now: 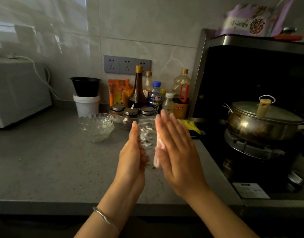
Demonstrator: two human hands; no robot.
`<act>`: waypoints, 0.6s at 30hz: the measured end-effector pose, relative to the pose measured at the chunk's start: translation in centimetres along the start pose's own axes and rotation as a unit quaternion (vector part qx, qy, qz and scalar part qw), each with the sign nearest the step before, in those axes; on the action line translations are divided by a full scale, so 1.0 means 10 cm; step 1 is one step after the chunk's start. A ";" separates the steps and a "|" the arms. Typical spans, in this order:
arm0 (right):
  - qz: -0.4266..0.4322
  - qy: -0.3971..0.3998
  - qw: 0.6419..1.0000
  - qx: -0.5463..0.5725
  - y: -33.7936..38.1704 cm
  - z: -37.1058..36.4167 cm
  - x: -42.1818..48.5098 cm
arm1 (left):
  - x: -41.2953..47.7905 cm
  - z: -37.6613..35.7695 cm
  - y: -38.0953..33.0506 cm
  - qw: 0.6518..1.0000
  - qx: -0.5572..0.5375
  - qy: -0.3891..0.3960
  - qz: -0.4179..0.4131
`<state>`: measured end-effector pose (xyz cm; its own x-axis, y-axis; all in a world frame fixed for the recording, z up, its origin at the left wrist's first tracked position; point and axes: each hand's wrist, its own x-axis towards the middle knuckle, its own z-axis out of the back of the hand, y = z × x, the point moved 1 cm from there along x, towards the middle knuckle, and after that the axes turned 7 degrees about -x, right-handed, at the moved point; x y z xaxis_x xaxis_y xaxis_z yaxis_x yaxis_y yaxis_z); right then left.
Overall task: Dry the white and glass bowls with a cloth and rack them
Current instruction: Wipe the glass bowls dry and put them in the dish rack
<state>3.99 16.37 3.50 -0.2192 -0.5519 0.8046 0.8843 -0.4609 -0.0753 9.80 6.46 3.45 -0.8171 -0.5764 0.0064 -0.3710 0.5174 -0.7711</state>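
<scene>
A clear cut-glass bowl (pixel 147 136) is held on its side above the counter, squeezed between my two hands. My left hand (pixel 132 152) lies flat against its left side with the fingers straight. My right hand (pixel 175 148) presses a pink-white cloth (pixel 158 146) against the bowl's right side, fingers also straight. A stack of glass bowls (pixel 96 126) stands on the grey counter (pixel 53 160) to the left of my hands. No white bowl or rack shows in view.
Bottles and seasoning jars (pixel 139 100) crowd the wall behind my hands. A white tub with a black bowl on top (pixel 87 103) stands behind the stack. A white appliance (pixel 19 91) sits far left. A lidded steel pot (pixel 261 122) rests on the stove at right.
</scene>
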 end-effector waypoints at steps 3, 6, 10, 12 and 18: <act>-0.012 0.017 1.000 0.010 0.10 -0.05 -0.16 | 0.03 0.02 -0.02 0.999 -0.036 -0.003 0.018; 0.043 0.037 0.998 -0.016 0.20 -0.07 -0.24 | -0.03 0.02 0.01 0.998 -0.006 0.036 0.049; 0.006 0.025 0.999 -0.020 0.07 0.01 0.01 | -0.08 0.02 0.06 0.996 0.081 0.017 0.012; -0.044 0.026 0.998 0.021 0.03 0.03 0.01 | -0.03 0.06 0.06 0.998 0.070 0.002 0.003; 0.006 0.046 0.998 -0.044 0.23 -0.14 -0.30 | 0.05 0.16 0.02 0.999 0.051 -0.002 0.018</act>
<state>6.09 16.00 0.14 -0.2497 -0.6173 0.7461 0.8484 -0.5109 -0.1388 10.06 5.27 2.28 -0.8272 -0.5614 -0.0246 -0.2948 0.4707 -0.8316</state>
